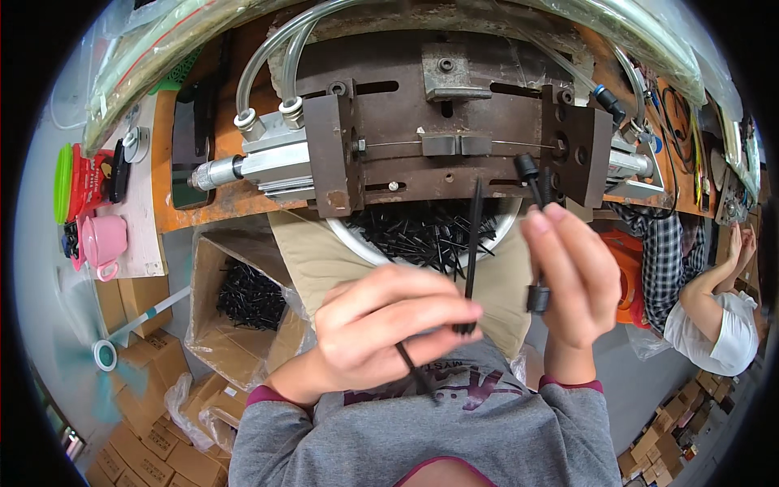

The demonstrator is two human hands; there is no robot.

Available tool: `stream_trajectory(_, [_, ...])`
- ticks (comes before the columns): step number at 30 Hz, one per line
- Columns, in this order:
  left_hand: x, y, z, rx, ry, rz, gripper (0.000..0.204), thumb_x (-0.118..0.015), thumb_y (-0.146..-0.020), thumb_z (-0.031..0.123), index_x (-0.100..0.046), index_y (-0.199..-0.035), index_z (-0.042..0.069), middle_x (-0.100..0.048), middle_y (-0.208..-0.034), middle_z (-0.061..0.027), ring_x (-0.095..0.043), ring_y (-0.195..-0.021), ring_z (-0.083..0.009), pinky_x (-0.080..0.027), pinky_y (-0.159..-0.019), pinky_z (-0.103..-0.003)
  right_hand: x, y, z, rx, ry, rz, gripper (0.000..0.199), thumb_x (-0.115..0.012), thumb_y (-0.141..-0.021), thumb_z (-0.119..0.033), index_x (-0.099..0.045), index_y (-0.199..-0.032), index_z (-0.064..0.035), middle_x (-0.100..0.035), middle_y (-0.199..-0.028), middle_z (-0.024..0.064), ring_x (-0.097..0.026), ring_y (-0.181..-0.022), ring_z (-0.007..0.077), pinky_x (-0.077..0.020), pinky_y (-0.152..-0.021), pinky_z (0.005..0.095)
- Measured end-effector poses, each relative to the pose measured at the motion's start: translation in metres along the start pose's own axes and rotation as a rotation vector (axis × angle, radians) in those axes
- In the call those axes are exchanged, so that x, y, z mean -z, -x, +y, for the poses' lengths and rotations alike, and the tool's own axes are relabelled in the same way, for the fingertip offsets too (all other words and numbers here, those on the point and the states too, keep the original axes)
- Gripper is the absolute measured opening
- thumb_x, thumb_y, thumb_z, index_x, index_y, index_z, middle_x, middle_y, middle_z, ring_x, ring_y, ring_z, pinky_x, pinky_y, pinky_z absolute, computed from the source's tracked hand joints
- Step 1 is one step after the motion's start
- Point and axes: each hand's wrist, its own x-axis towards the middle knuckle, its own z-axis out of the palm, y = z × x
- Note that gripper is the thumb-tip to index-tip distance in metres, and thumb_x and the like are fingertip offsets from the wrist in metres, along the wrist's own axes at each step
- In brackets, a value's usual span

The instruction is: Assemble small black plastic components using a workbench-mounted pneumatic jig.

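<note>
My left hand [389, 321] is closed on thin black plastic rods. One black rod [473, 252] points up from its fingertips, and another [418, 372] slants down below the fingers. My right hand [574, 280] pinches a black stick-like part with a thick round end [527, 167] at the top and a short black cylinder [538, 297] near the palm. Both hands are in front of a white basin [355, 246] heaped with thin black pieces [422, 235]. Beyond the basin stands a brown metal fixture [406, 175]; a thin metal pin runs across it through a small dark block [456, 145].
Silver air cylinders [280, 162] with clear hoses flank the fixture. At left are a cardboard box [235, 349] of black pieces, a pink cup [105, 242] and a fan [104, 355]. Another person [714, 321] sits at far right, near an orange stool [625, 272].
</note>
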Motion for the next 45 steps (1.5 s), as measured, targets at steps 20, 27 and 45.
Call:
stream_trajectory(20, [-0.015, -0.038, -0.01, 0.015, -0.832, -0.112, 0.026, -0.081, -0.072, 0.012, -0.073, -0.095, 0.003, -0.071, -0.124, -0.0093, -0.067, -0.061, -0.0144, -0.047, -0.05, -0.027, 0.014, 0.001, 0.004, -0.64, -0.731, 0.226, 0.015, -0.074, -0.087, -0.003, -0.068, -0.098, 0.0061, -0.063, -0.097, 0.0181, -0.069, -0.065, 0.0222, -0.059, -0.062, 0.029])
stream_trajectory(27, [-0.003, -0.041, 0.002, 0.08, -0.075, -0.045, 0.044, -0.086, -0.071, 0.009, -0.075, -0.113, 0.004, -0.075, -0.111, -0.0138, -0.076, -0.086, -0.022, -0.061, -0.072, -0.028, 0.023, -0.001, 0.009, -0.93, -1.228, 0.048, 0.013, -0.073, -0.083, 0.0, -0.069, -0.092, 0.0086, -0.065, -0.092, 0.0193, -0.069, -0.063, 0.0219, -0.0567, -0.06, 0.0285])
stream_trajectory(45, [-0.018, -0.026, -0.025, -0.087, -0.762, 0.02, 0.025, -0.086, -0.068, 0.014, -0.075, -0.088, 0.003, -0.074, -0.114, -0.0115, -0.065, -0.058, -0.0124, -0.043, -0.048, -0.023, 0.016, 0.001, 0.01, -0.734, -0.899, 0.276, 0.074, -0.046, -0.1, -0.052, -0.051, -0.133, 0.0137, -0.055, -0.133, 0.0307, -0.066, -0.105, 0.0316, -0.0498, -0.098, 0.0411])
